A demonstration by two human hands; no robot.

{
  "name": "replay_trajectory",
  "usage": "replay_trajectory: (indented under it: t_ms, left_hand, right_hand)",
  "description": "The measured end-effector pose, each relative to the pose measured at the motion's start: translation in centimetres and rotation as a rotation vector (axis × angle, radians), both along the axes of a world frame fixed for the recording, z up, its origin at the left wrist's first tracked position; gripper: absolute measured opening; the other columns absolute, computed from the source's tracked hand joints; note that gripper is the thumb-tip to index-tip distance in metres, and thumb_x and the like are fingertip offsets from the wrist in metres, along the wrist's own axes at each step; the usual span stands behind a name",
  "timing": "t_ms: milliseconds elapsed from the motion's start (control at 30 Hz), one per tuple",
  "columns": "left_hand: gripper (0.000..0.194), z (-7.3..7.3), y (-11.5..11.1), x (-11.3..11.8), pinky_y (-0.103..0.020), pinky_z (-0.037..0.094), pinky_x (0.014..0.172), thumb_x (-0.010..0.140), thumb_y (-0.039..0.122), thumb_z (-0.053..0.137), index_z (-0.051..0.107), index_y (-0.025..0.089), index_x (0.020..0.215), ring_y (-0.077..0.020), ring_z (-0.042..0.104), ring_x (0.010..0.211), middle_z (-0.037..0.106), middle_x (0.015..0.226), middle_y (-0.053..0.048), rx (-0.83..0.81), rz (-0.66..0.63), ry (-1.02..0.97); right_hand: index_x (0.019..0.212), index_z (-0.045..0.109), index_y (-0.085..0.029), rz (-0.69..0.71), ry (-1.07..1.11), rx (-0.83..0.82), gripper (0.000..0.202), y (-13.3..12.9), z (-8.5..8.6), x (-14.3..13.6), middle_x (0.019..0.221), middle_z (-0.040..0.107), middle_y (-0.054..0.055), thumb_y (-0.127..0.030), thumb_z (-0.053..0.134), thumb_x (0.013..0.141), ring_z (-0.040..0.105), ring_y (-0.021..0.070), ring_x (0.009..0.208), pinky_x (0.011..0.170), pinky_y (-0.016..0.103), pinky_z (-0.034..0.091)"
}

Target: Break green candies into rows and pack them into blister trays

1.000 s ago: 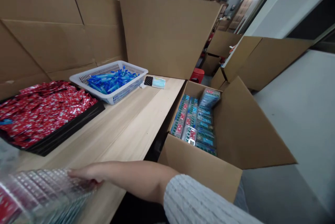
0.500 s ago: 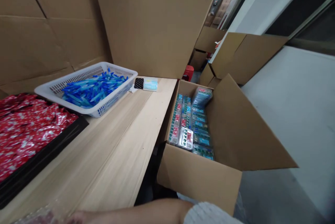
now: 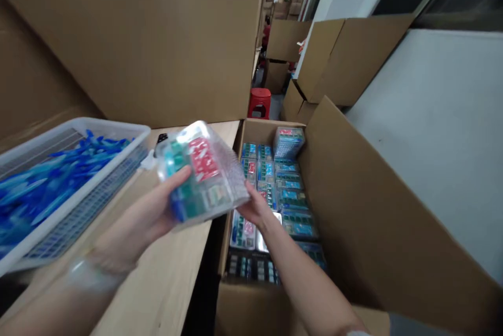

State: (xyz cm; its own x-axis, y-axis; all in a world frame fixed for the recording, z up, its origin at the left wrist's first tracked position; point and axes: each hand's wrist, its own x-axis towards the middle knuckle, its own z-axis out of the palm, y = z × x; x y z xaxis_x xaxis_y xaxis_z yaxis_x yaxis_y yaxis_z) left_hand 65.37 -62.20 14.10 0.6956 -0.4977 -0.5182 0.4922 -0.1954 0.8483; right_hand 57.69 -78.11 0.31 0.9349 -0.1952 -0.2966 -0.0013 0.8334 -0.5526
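Between my two hands is a stack of clear plastic packs (image 3: 204,163), with a red packet and green and blue pieces showing through the top. My left hand (image 3: 157,210) grips its near left side, thumb over the top. On the stack's right side, my right hand (image 3: 255,202) holds with the fingers partly hidden. The stack is tilted, above the table's right edge and beside the open cardboard box (image 3: 271,123). Rows of similar packs (image 3: 294,199) fill much of that box.
A white plastic basket (image 3: 106,189) of blue pen-like pieces stands on the wooden table (image 3: 184,268) at left. Tall cardboard (image 3: 168,37) rises behind it. The box's right flap (image 3: 377,215) leans outward toward the white wall (image 3: 444,131). A red stool (image 3: 260,103) stands farther back.
Both hands have come up into view with the stack of packs between them. The view has turned right and closer to the box; the tray of red packets has left the picture.
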Motion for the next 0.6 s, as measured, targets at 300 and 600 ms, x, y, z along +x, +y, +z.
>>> replay_trajectory:
  t_ms: [300,600]
  left_hand:
    - [0.031,-14.0,-28.3,11.3,-0.042,0.049,0.080,0.069,0.033,0.063,0.060,0.017,0.095,-0.0230,0.064,0.079,0.068,0.077,-0.006,-0.182,-0.193,0.361]
    - [0.039,-20.0,-42.1,18.0,-0.050,0.045,0.080,0.064,0.039,0.066,0.061,0.014,0.094,-0.0289,0.062,0.084,0.067,0.080,-0.010,-0.067,-0.303,0.277]
  right_hand:
    - [0.087,0.059,-0.019,-0.218,0.083,0.250,0.031,-21.7,-14.4,5.9,0.079,0.067,0.002,-0.045,0.045,0.078,0.060,0.0157,0.076,0.069,0.030,0.047]
    - [0.077,0.058,-0.019,-0.505,0.122,0.381,0.029,-32.4,-21.2,13.4,0.067,0.064,-0.001,-0.046,0.046,0.076,0.057,0.0143,0.067,0.063,0.029,0.046]
